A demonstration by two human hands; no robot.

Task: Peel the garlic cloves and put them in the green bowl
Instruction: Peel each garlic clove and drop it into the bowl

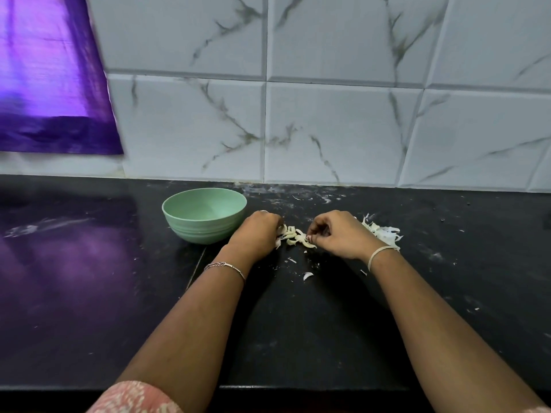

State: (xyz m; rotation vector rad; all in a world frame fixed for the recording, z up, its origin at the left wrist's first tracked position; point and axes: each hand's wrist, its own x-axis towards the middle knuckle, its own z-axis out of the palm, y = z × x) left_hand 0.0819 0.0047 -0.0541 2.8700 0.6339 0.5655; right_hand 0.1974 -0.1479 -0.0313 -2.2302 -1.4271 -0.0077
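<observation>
Hands of one person meet over a small heap of pale cream, curved garlic cloves (293,235), which lies on a black stone countertop (298,323) and not in the bowl. We look down along both bare forearms from the person's own head. The left hand (258,234) rests knuckles-up at the left end of the heap, its fingers curled down and under; we cannot tell whether they hold anything. The right hand (337,234) sits at the right end of the heap, fingers bent inward, and its thumb and fingertip appear to pinch one of the garlic cloves at the edge of the pile. Just to the left of the left hand, close but not touching it, stands a round, mint-green plastic bowl (196,231) with faint ridges around its lower wall; of its inside we see only smooth green. Behind the right hand lies a loose pile of thin white papery garlic skins (384,232), and one stray white skin (308,275) lies nearer to us between the wrists. A thin silver chain bracelet (225,265) circles the left wrist, a pale band (380,253) the right. A pink patterned sleeve (134,397) shows at the bottom left. White marble-veined wall tiles (343,129) rise behind the counter, and a shiny purple cloth (50,84) hangs at the upper left.
</observation>
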